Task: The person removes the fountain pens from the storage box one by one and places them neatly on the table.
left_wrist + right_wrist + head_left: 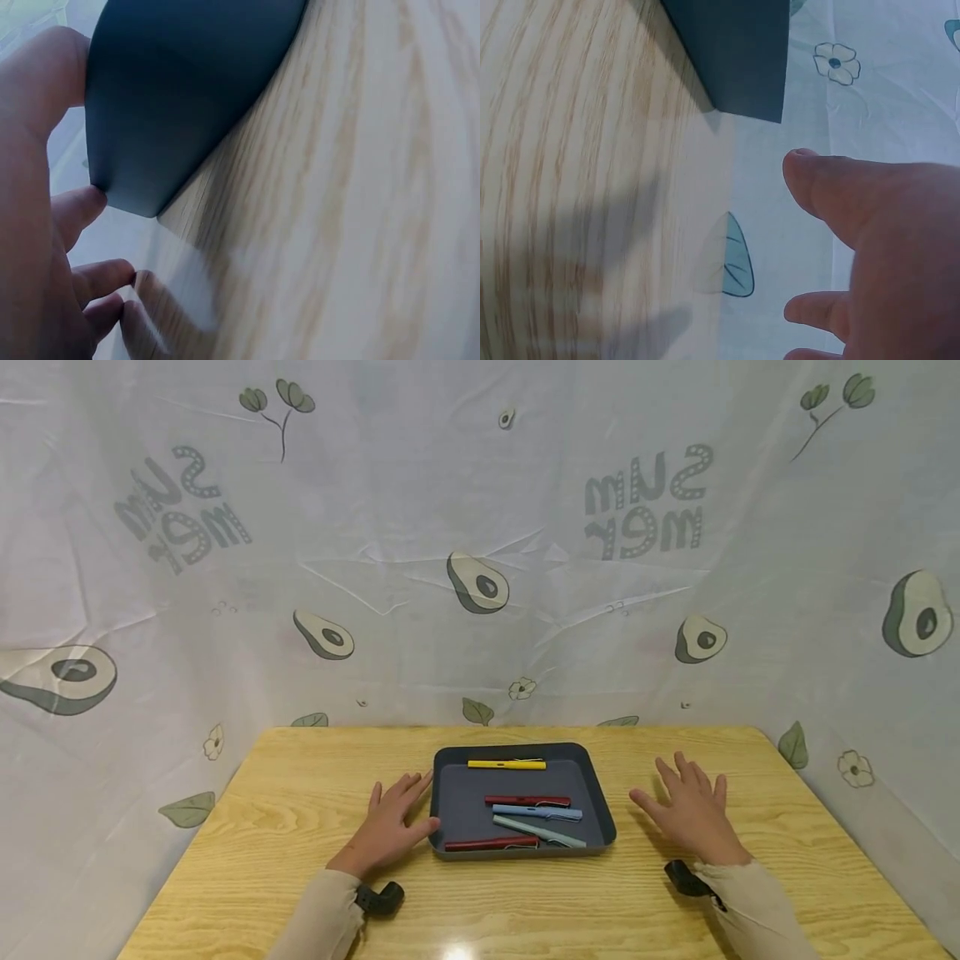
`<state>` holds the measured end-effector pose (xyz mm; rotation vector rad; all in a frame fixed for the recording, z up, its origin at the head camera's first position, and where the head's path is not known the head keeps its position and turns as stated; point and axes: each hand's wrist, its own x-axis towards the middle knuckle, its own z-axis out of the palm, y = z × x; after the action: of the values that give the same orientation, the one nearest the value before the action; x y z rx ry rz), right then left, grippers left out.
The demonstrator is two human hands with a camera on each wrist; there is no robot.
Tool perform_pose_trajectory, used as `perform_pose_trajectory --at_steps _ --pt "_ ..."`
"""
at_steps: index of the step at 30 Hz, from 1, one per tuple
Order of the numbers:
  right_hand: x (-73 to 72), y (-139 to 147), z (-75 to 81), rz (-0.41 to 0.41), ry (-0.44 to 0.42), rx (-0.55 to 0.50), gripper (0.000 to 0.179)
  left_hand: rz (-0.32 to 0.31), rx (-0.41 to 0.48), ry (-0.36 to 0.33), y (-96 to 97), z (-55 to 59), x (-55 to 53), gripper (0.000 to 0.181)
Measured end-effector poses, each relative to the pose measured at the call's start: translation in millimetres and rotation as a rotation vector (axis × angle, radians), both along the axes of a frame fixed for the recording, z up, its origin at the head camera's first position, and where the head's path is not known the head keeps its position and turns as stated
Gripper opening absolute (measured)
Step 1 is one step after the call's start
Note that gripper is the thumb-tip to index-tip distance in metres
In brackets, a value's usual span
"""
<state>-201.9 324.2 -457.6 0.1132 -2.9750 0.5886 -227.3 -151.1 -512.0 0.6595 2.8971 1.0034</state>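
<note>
A dark grey tray (465,793) lies on the wooden table with several pens in it. Toward its back is a yellow pen (507,765). Farther forward lie a dark red pen (525,800), a light blue pen (536,812) and a slanted pale green pen (536,829). Another red pen (487,844) runs along the front wall. My left hand (390,827) is at the tray's left side, fingers spread, thumb at the rim; in the left wrist view its fingertips meet the dark wall (172,90). My right hand (693,810) hovers right of the tray, fingers spread, holding nothing.
The wooden table (510,910) reaches back to a pale curtain (420,510) printed with avocados and leaves. Black wrist mounts (381,900) sit at both cuffs. Bare wood shows in front of the tray.
</note>
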Motion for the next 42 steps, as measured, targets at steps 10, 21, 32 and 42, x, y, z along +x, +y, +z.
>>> perform_pose_trajectory --at_steps 10,21,32,42 --pt "2.7 -4.6 6.2 0.042 0.025 -0.003 0.08 -0.009 -0.035 0.015 3.0 -1.3 -0.8 0.086" --pt "4.5 -22.9 11.0 0.178 0.123 -0.073 0.041 -0.025 -0.034 0.031 2.7 -3.8 3.3 0.084" --pt "-16.7 -48.7 35.4 0.326 0.076 0.003 0.033 -0.007 -0.019 0.06 0.1 -9.3 5.0 0.083" --pt "-50.4 -65.4 46.5 0.402 0.023 0.069 0.028 -0.006 -0.052 0.08 0.9 -10.5 0.3 0.08"
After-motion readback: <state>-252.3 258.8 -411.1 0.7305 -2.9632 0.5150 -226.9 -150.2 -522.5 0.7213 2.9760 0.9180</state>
